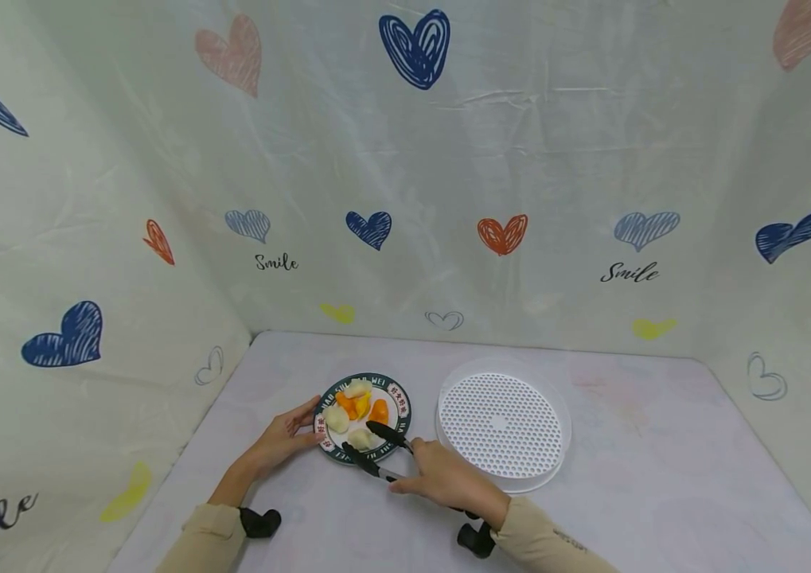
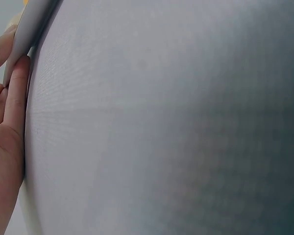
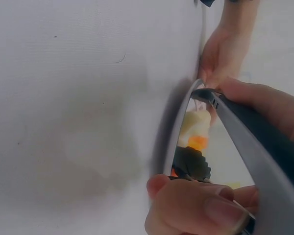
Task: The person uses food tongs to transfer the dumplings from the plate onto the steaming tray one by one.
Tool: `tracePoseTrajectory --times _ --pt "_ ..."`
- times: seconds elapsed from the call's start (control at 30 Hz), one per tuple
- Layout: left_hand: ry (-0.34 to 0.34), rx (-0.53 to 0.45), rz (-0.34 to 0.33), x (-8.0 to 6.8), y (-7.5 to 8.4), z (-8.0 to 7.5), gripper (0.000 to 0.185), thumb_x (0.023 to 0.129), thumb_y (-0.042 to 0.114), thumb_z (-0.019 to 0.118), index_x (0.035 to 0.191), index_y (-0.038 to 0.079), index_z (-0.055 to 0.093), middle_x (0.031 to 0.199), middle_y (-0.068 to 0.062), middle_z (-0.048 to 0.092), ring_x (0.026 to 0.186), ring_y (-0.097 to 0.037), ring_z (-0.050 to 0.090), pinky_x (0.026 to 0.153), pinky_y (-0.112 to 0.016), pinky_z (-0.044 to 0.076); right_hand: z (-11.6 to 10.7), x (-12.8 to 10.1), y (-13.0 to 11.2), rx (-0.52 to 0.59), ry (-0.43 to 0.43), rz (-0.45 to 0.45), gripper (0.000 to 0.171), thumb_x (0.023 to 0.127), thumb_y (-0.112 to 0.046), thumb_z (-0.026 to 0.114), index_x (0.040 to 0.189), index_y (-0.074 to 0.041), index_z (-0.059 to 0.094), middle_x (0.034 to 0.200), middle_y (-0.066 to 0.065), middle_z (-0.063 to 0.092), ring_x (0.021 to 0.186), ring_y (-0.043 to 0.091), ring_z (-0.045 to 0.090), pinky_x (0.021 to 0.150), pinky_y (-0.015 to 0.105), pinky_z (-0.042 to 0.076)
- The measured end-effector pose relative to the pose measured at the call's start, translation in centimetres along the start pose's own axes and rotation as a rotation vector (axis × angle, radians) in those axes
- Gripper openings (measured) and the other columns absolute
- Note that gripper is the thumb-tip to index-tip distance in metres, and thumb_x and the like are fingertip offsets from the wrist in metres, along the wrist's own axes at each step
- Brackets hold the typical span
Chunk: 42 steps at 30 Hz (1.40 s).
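A round plate (image 1: 401, 399) with a dark patterned rim holds several pale and orange fruit pieces (image 1: 356, 404). My left hand (image 1: 283, 439) rests with straight fingers against the plate's left rim (image 2: 20, 43); the left wrist view shows fingers (image 2: 14, 105) lying along that edge. My right hand (image 1: 448, 477) grips black tongs (image 1: 379, 452). The tongs' tips are spread over the plate's near side, on either side of a pale piece (image 1: 362, 438). In the right wrist view my fingers (image 3: 196, 205) curl round a tong arm (image 3: 257, 156), with the plate rim (image 3: 179, 125) and fruit (image 3: 196, 129) beyond.
A white perforated round tray (image 1: 504, 426) lies on the table just right of the plate. The table (image 1: 649, 477) wears a pale cloth. Heart-printed sheets wall it in on the left, back and right.
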<state>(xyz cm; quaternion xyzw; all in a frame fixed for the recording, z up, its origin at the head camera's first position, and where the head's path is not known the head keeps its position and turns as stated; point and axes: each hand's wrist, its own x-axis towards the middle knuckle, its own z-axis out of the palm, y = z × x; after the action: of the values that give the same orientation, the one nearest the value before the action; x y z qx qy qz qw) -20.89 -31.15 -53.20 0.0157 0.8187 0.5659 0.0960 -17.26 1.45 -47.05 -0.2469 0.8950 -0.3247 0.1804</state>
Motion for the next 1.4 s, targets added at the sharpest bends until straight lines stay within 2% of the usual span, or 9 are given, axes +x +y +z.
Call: tracePoseTrajectory --times 0.23,0.43,0.7,0.8,0.97,1.1,1.3,1.4 --pt "-0.011 -0.018 0.020 -0.3 0.1 0.0 0.081 0.088 0.014 0.075 0.155 0.003 0.030 0.137 -0.020 0.058 0.141 -0.038 0.036 0.118 -0.057 0.016 0.1 0.2 -0.3 0.020 -0.014 0.019 0.065 0.086 -0.038 0.076 0.120 0.014 0.056 0.072 0.005 0.054 0.054 0.012 0.046 0.043 0.023 0.038" --pt "-0.019 0.000 0.029 -0.2 0.0 -0.1 0.081 0.090 0.016 0.075 0.156 0.003 0.029 0.138 -0.019 0.057 0.143 -0.037 0.034 0.118 -0.057 0.015 0.4 0.5 -0.4 0.004 -0.001 0.016 0.057 0.089 -0.032 0.075 0.117 0.013 0.057 0.070 0.004 0.052 0.053 0.011 0.046 0.042 0.022 0.038" --pt "-0.008 -0.001 0.012 -0.2 0.1 -0.1 0.081 0.089 0.015 0.075 0.156 0.004 0.030 0.137 -0.019 0.058 0.143 -0.037 0.033 0.118 -0.057 0.015 0.3 0.5 -0.6 0.004 -0.006 0.027 0.052 0.090 -0.030 0.074 0.117 0.012 0.058 0.070 0.005 0.052 0.054 0.011 0.046 0.043 0.022 0.038" --pt "-0.010 0.000 0.015 -0.3 0.2 0.0 0.081 0.089 0.014 0.075 0.155 0.002 0.030 0.137 -0.019 0.058 0.142 -0.037 0.034 0.118 -0.057 0.016 0.3 0.4 -0.6 -0.001 -0.008 0.027 0.053 0.090 -0.029 0.074 0.119 0.012 0.058 0.073 0.007 0.055 0.055 0.012 0.046 0.044 0.022 0.039" --pt "-0.030 -0.028 0.036 -0.4 0.4 0.0 0.081 0.089 0.012 0.075 0.155 -0.001 0.029 0.136 -0.022 0.058 0.138 -0.039 0.039 0.118 -0.058 0.017 0.1 0.3 -0.5 0.002 0.005 0.025 0.060 0.091 -0.031 0.073 0.127 0.013 0.054 0.093 0.017 0.064 0.063 0.015 0.050 0.050 0.025 0.045" --pt "-0.026 -0.028 0.027 -0.4 0.5 0.0 0.081 0.089 0.012 0.075 0.155 0.000 0.029 0.137 -0.022 0.057 0.139 -0.039 0.038 0.118 -0.058 0.016 -0.4 0.0 -0.6 0.020 0.015 0.009 0.061 0.091 -0.032 0.073 0.128 0.013 0.054 0.090 0.014 0.064 0.061 0.014 0.051 0.048 0.025 0.045" --pt "-0.015 -0.005 0.012 -0.4 0.6 0.1 0.081 0.089 0.014 0.075 0.155 0.001 0.029 0.136 -0.020 0.059 0.140 -0.038 0.036 0.118 -0.057 0.016 -1.5 -0.5 -0.7 0.030 0.027 -0.002 0.067 0.091 -0.034 0.072 0.131 0.015 0.051 0.096 0.020 0.066 0.063 0.014 0.053 0.049 0.026 0.048" --pt "-0.015 -0.005 0.008 -0.3 0.4 0.1 0.081 0.089 0.014 0.074 0.155 0.001 0.029 0.135 -0.019 0.059 0.139 -0.037 0.038 0.118 -0.056 0.019 -2.0 -0.9 -0.5 0.033 0.036 -0.020 0.068 0.091 -0.035 0.072 0.131 0.016 0.051 0.082 0.013 0.063 0.060 0.013 0.050 0.046 0.024 0.044"
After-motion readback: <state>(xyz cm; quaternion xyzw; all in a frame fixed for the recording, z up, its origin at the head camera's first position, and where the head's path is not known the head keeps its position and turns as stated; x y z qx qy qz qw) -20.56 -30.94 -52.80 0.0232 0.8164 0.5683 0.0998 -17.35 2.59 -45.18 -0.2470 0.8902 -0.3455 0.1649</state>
